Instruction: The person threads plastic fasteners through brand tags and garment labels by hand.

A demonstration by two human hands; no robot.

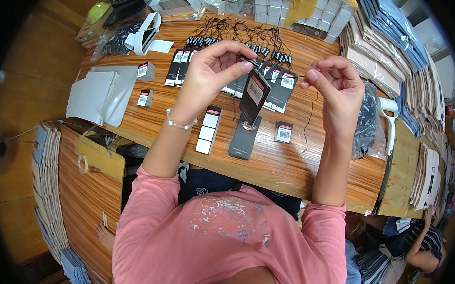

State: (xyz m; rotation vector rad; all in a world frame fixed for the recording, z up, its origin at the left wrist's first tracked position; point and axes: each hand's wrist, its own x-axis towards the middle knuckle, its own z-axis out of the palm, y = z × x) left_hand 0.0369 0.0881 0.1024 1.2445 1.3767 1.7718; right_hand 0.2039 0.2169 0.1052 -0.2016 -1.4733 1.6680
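Note:
My left hand (218,64) pinches the top of a black hang tag (254,99) that bears a white barcode label, holding it tilted above the table. Across from it, my right hand (338,85) pinches a thin black string (311,113), which runs over from the top of the tag and dangles loosely below my fingers. Under the held tag lies a dark stack of hang tags (241,147). To its left is a strip of white labels (206,136), and to its right a small pile of barcode cards (283,133).
Behind my hands lie rows of tags (279,93) with black strings. White sheets (88,98) and small card stacks (146,72) are at left. A white-handled roller (390,119) sits at right by folded garments (368,57). Boxes (301,12) stand at the back; another person (423,245) is lower right.

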